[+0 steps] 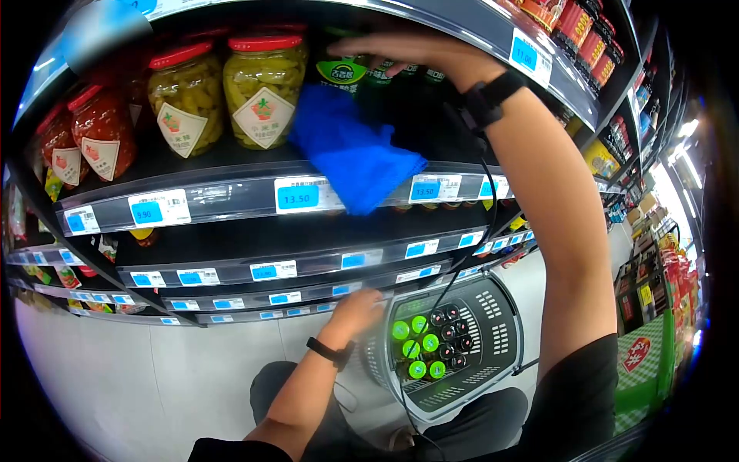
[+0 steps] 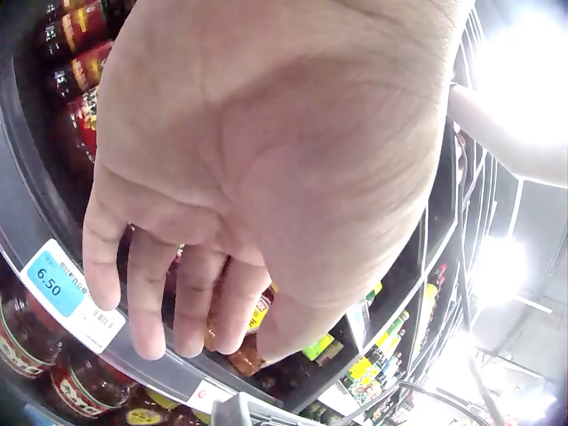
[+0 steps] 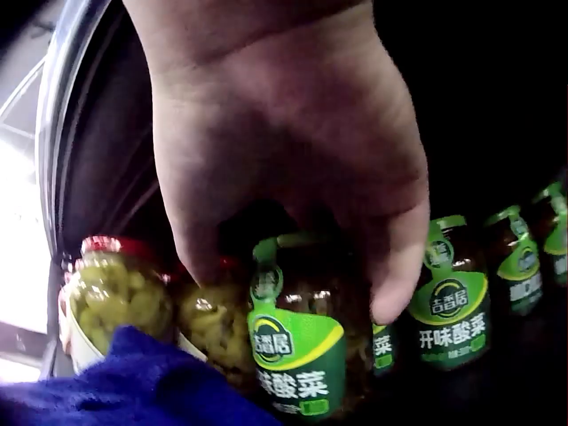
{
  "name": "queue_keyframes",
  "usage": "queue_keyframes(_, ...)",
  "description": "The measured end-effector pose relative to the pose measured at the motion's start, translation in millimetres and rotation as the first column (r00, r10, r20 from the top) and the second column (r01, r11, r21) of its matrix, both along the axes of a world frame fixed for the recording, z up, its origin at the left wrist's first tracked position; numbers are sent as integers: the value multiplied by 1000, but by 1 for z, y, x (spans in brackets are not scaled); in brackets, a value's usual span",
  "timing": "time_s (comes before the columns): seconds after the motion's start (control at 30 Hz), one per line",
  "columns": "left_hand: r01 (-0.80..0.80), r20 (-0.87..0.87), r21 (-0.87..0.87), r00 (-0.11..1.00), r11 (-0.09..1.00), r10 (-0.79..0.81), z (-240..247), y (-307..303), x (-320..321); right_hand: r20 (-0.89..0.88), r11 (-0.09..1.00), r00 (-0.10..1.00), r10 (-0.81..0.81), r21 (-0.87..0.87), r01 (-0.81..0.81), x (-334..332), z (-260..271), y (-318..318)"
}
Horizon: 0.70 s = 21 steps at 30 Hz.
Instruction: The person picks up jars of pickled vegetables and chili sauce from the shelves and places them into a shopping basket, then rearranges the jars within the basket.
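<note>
High on the upper shelf, my right hand (image 1: 396, 55) reaches in, and in the right wrist view its fingers and thumb (image 3: 395, 288) curl round the top of a green-labelled pickle jar (image 3: 297, 355). More jars of the same kind (image 3: 448, 302) stand to its right. A blue cloth (image 1: 350, 150) lies over the shelf edge just below that hand, and the blue cloth (image 3: 124, 382) also shows beside the jar. My left hand (image 1: 360, 302) hangs low by the bottom shelf rail, fingers (image 2: 146, 311) relaxed and holding nothing.
Red-lidded jars of green pickles (image 1: 263, 88) and red chilli jars (image 1: 100, 131) fill the upper shelf's left side. Price tags (image 1: 297, 194) line the shelf rails. A shopping basket (image 1: 500, 339) with green-capped and dark bottles sits beside my left hand. Aisle floor lies to the right.
</note>
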<state>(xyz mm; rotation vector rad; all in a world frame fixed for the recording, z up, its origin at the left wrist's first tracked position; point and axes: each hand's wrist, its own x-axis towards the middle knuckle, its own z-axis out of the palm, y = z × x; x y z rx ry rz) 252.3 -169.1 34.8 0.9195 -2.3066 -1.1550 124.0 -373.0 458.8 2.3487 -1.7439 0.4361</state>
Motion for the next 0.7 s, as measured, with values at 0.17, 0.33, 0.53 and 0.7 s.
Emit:
queue_keyframes(0.17,-11,49,11,999,1000,10,4,-3,7,145,998,987,65,-2,-65,15,-22,-39)
queue_keyframes(0.33,-46,73,39,996,998,43,13,-1,8,366,981,930,40,162,-106,9,-10,14)
queue_keyframes(0.53,-14,87,110,996,994,5,25,-4,10,669,996,738,87,-72,-52,-40,-28,101)
queue_keyframes(0.7,4,74,121,997,993,-13,15,-10,1,929,981,325,178,-140,-136,-76,-65,187)
